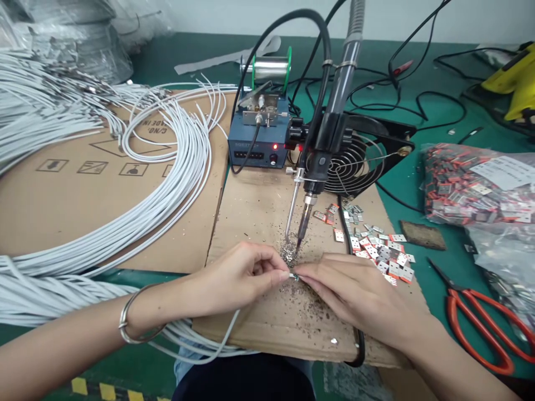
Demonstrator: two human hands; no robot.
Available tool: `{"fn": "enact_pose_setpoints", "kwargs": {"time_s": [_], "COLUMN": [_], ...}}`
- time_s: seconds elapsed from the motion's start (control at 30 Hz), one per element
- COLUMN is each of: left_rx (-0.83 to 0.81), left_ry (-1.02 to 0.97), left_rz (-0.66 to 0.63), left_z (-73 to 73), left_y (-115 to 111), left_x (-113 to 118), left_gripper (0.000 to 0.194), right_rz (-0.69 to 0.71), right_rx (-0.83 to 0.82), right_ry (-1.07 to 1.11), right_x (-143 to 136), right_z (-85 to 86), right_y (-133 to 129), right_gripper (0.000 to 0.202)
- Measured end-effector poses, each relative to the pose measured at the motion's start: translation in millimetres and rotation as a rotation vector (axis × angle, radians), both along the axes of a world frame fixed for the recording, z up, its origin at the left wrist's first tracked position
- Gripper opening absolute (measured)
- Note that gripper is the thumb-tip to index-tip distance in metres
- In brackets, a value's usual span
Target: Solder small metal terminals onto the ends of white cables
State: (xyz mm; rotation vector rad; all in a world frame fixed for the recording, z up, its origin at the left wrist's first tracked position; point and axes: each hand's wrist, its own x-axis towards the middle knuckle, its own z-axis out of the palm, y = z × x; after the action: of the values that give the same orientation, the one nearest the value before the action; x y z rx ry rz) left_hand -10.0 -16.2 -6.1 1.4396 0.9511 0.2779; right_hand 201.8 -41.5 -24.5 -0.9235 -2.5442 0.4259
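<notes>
My left hand (251, 275) is closed in a pinch on the end of a white cable (291, 275). My right hand (355, 287) meets it from the other side, thumb and fingers pressed together at a small greenish part (296, 277) at the cable tip; what exactly it grips is mostly hidden. Just beyond my fingertips a soldering iron (308, 214) hangs tip down in a stand, with a thin metal solder feed tube (292, 206) beside it. Solder bits lie around the tip. USB plugs (388, 256) are strewn to the right of my right hand.
Behind stands a blue solder feeder (257, 142) with a solder spool (271, 69). A fan (351, 161) lies beside it. White cable bundles (184, 178) cover the left. Red-handled scissors (476, 317), a brown sponge (423, 234) and a bag of plugs (460, 184) lie right.
</notes>
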Motion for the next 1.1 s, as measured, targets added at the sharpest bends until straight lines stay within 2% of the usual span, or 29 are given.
{"fn": "enact_pose_setpoints", "kwargs": {"time_s": [0.23,0.53,0.63,0.77,0.87,0.97,1.1], "left_rx": [-0.059,-0.129,-0.129,-0.107,-0.091,-0.076,-0.070], "left_ry": [-0.019,-0.083,-0.069,-0.049,-0.049,-0.028,-0.022], "left_rz": [0.013,0.015,0.047,0.082,0.098,0.132,0.156], "left_z": [-0.4,-1.0,-1.5,-2.4,-2.0,-1.0,-0.2], "left_y": [-0.5,-2.7,-1.8,0.3,1.1,2.0,3.1], "left_x": [1.7,1.2,1.8,2.3,2.5,3.5,4.9], "left_gripper": [0.015,0.014,0.016,0.017,0.017,0.017,0.014], "right_rz": [0.066,-0.034,-0.145,-0.368,-0.481,-0.540,-0.574], "right_rx": [0.100,0.096,-0.083,-0.657,-1.030,-1.180,-1.186], "right_ry": [-0.019,0.163,0.228,0.323,0.549,0.706,0.771], "right_x": [2.0,-10.4,-9.3,-8.9,-13.1,-18.3,-22.0], "right_z": [3.6,-0.3,3.6,8.2,7.7,6.7,7.5], "right_y": [1.1,-1.4,-0.5,1.4,4.8,8.9,11.8], "right_gripper": [0.019,0.018,0.015,0.015,0.016,0.020,0.023]}}
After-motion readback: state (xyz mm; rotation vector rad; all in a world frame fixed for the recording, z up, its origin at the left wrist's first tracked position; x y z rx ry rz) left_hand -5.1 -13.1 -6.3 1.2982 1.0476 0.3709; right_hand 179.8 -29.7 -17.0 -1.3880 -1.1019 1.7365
